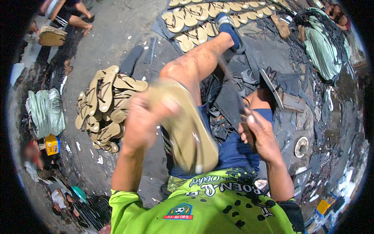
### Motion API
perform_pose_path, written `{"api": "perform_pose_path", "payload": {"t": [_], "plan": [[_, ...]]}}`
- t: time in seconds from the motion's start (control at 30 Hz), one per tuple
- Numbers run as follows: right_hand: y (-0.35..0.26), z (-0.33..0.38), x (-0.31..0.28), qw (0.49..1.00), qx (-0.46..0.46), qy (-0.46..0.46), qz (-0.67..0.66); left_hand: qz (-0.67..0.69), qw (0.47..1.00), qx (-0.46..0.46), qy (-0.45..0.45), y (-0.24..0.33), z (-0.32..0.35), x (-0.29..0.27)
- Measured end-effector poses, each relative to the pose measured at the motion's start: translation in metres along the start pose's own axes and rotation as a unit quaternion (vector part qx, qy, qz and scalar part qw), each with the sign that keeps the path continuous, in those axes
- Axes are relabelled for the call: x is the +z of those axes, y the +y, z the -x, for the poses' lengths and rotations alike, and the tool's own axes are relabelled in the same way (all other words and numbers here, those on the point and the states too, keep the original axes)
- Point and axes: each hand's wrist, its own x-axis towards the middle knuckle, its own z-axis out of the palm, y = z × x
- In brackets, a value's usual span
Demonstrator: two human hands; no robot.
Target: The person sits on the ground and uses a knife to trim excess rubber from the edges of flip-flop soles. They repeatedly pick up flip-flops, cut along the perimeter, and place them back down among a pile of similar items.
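Note:
My left hand (pixel 142 121) is closed round the heel end of a tan flip-flop (pixel 187 136) with dark thong straps. The sandal is tilted over my lap and blurred by motion, its strapped end toward my shirt. To the right, above my thigh, my right hand (pixel 259 132) has its fingers pressed together on a long thin dark thing (pixel 232 82). That thing slants up and away to the left; whether it is a blade or a rubber strip I cannot tell. Dark rubber scraps (pixel 224 130) lie between my legs.
A heap of tan flip-flops (pixel 103 101) lies at my left. Rows of more flip-flops (pixel 198 17) are laid out at the far side, beyond my shoe (pixel 230 29). A wooden block (pixel 293 102), a white ring (pixel 301 147) and a pale green sack (pixel 321 48) are at right. Another person's legs (pixel 74 19) show far left.

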Motion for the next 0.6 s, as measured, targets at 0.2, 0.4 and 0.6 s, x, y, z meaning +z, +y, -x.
{"api": "perform_pose_path", "payload": {"t": [0.2, 0.4, 0.6], "plan": [[0.015, 0.033, 0.022, 0.965, -0.216, 0.143, 0.037, 0.158, 0.962, 0.048, 0.219, -0.006, 0.021, -0.007], [0.037, 0.043, 0.041, 0.838, -0.409, 0.176, 0.316, 0.495, 0.852, -0.064, 0.158, -0.038, 0.018, 0.087], [0.055, 0.048, 0.023, 0.827, -0.404, 0.197, 0.338, 0.524, 0.834, -0.080, 0.151, -0.031, 0.005, 0.108]]}}
